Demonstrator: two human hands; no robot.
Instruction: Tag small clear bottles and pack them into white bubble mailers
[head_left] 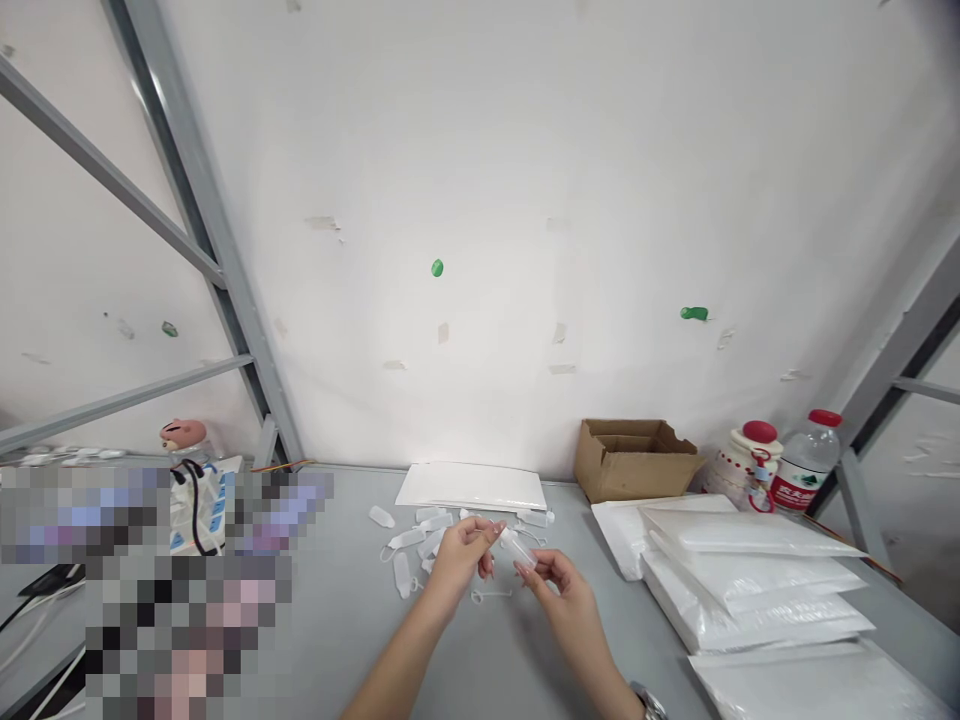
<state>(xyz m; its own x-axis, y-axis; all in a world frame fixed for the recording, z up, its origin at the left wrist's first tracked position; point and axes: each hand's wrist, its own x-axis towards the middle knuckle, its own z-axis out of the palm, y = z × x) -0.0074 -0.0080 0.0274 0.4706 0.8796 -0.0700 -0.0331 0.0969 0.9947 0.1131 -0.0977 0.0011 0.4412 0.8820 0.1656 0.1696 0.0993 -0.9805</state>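
Left hand (pixel 463 552): pinches narrowly at upper end of clear bottle (pixel 518 549).
Right hand (pixel 559 592): grips lower end — hold narrow.
Clear bottle: held tilted above table (pixel 480 672), toward far edge.
Loose bottles (pixel 403 575): lie scattered before white sheet (pixel 471 487) at far edge.
Carton (pixel 641 475): stands by far edge — right of white sheet.

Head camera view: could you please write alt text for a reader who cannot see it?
A person's left hand and right hand hold a small translucent container above a grey table. Translucent plastic pieces lie scattered nearby, in front of a white sheet; a cardboard box and white packages sit at right.
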